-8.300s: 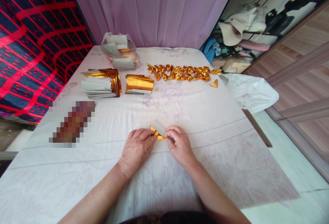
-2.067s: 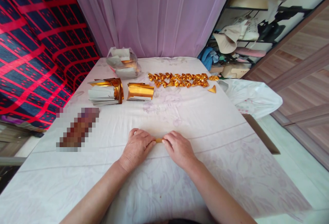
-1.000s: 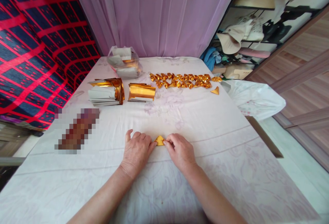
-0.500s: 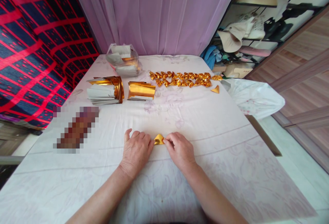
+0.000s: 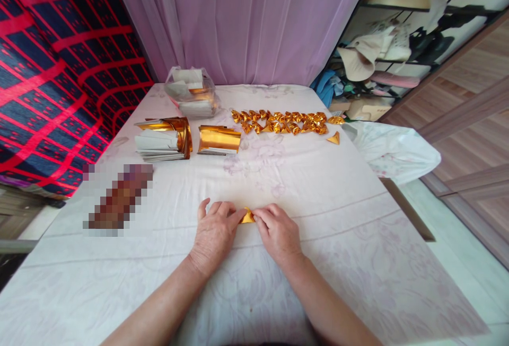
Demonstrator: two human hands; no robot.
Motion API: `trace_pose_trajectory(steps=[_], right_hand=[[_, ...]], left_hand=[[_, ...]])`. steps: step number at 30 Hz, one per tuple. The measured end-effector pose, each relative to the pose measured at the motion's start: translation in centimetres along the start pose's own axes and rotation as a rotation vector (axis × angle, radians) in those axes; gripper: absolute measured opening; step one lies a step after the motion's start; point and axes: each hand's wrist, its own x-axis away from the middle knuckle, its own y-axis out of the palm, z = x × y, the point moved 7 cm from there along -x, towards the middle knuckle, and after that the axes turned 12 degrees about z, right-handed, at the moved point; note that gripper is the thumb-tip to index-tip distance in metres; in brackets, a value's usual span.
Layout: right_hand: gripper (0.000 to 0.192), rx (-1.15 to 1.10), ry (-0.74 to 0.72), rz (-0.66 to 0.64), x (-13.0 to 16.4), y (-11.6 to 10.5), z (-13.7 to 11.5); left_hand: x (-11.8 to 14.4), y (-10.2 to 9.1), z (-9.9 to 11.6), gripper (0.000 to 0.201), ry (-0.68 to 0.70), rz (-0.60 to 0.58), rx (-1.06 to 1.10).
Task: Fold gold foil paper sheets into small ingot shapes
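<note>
Foil triangle (image 5: 248,219), gold, on tablecloth (image 5: 338,192), between left hand (image 5: 215,228) and right hand (image 5: 280,230). Left grips foil triangle's left corner, little finger raised; right pinches its right corner. Beyond foil triangle, well apart: folded gold pieces (image 5: 295,128).

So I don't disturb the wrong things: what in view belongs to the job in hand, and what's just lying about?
Belong, by their looks:
gold piece between left hand and right hand
thicker sheet stack
smaller sheet stack
clear bag of sheets
folded gold pieces

Seemingly just lying about:
white bag
beige cap
blue cloth
pixelated item, role unclear
</note>
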Motion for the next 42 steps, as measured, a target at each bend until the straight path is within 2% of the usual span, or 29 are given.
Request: trace_pose_trajectory(steps=[6, 11, 15, 22, 29, 37, 42], right_hand=[[0.020, 0.006, -0.012, 0.002, 0.0, 0.0, 0.0], [0.025, -0.012, -0.096, 0.004, 0.5, -0.3, -0.4], [0.027, -0.008, -0.194, -0.054, 1.1, -0.3, -0.9], [0.028, 0.093, -0.253, -0.114, 1.0, -0.4, -1.3], [0.030, 0.077, -0.345, -0.040, 1.7, -1.0, -1.7], [0.022, 0.091, -0.356, -0.080, 1.2, -1.0, -2.1], [0.025, 0.095, -0.357, -0.085, 1.3, -1.0, -2.0]], left_hand=[[0.0, 0.2, -0.4, 0.030, -0.039, -0.007, 0.027], [-0.1, 0.3, -0.9, 0.028, -0.059, -0.016, 0.065], [-0.1, 0.4, -1.3, 0.026, -0.062, 0.004, 0.094], [-0.4, 0.3, -1.5, 0.019, -0.092, 0.031, 0.135], [-0.4, 0.6, -1.6, 0.019, -0.103, 0.038, 0.143], [-0.4, 0.6, -1.6, 0.019, -0.111, 0.020, 0.136], [-0.4, 0.5, -1.5, 0.018, -0.097, 0.046, 0.132]])
